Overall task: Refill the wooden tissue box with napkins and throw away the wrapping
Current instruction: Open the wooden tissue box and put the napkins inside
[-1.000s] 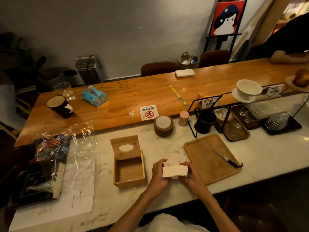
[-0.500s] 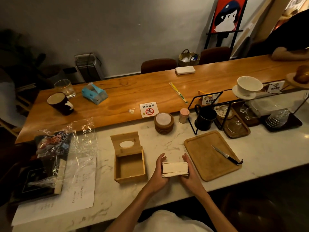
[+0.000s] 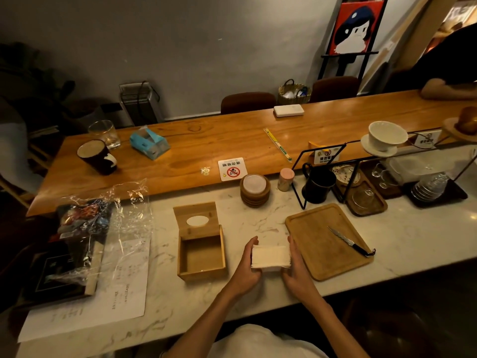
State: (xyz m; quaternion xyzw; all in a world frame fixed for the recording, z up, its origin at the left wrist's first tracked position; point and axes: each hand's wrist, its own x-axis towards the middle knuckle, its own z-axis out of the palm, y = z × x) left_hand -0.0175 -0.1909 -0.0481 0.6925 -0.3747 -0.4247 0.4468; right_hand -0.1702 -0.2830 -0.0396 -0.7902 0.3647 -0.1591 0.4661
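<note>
Both grips are closed on one thing: left hand point(image 3: 244, 266) and right hand point(image 3: 297, 270) clasp the ends of a white, layered block of napkins point(image 3: 271, 257) over the veined marble surface point(image 3: 180, 301). Just left sits the square wooden tissue box point(image 3: 201, 257), empty, its oval-holed lid point(image 3: 196, 220) lying open behind it. Crinkled clear wrapping point(image 3: 126, 213) lies farther left.

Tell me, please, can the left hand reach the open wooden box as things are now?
Probably yes. The left hand is just right of the wooden box, with nothing between them, and the lid is folded back. However, it holds the napkin stack together with the right hand.
</note>
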